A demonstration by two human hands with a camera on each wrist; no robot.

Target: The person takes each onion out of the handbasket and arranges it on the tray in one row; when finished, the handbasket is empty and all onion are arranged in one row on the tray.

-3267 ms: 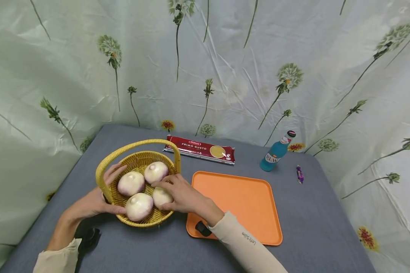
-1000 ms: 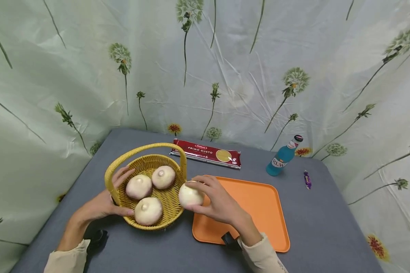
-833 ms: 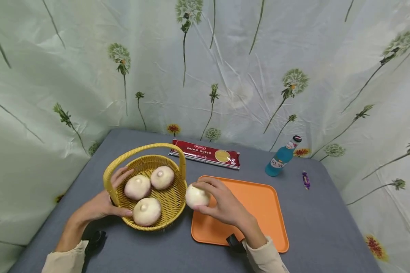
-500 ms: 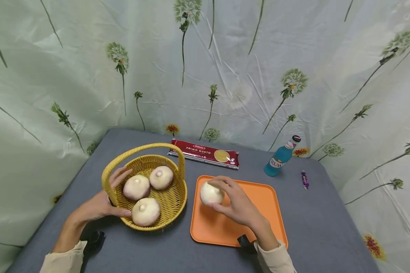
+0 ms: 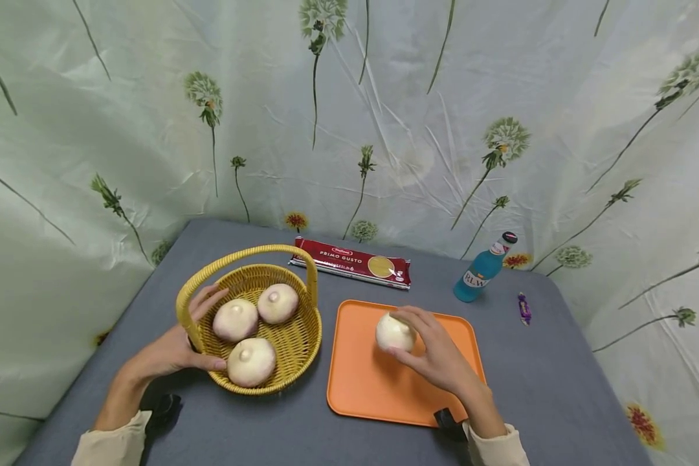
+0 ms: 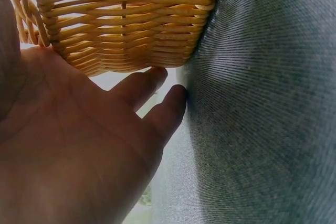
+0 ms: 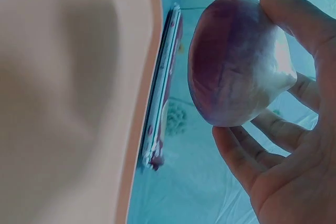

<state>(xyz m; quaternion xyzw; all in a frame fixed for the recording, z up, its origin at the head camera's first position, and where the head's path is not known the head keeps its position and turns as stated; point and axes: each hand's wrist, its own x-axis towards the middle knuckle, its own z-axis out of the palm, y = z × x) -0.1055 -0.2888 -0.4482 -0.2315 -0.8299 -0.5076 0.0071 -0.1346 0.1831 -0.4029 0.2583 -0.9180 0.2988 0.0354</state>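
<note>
My right hand [image 5: 433, 353] holds a white-and-purple turnip [image 5: 395, 332] between thumb and fingers over the orange tray [image 5: 349, 388]. In the right wrist view, the purple underside of the turnip [image 7: 231, 66] hangs clear of the tray surface [image 7: 63, 129]. My left hand [image 5: 171, 353] rests against the left side of a yellow wicker basket [image 5: 299, 349], thumb at the near rim and fingers spread behind the handle. From the left wrist, two straight fingers show beside the basket's outer wall [image 6: 131, 30]. Three turnips [image 5: 250, 362] lie inside the basket.
A red spaghetti packet [image 5: 352, 262] lies behind the tray. To its right stands a blue bottle [image 5: 476, 272] with a dark cap, and a purple-wrapped candy [image 5: 524, 309] lies beyond it. A flowered curtain [image 5: 384, 116] hangs behind the grey table [image 5: 542, 388].
My right hand has lifted one turnip out of the basket and carried it rightward, past the tray's left edge to above its middle. My left hand has stayed at the basket.
</note>
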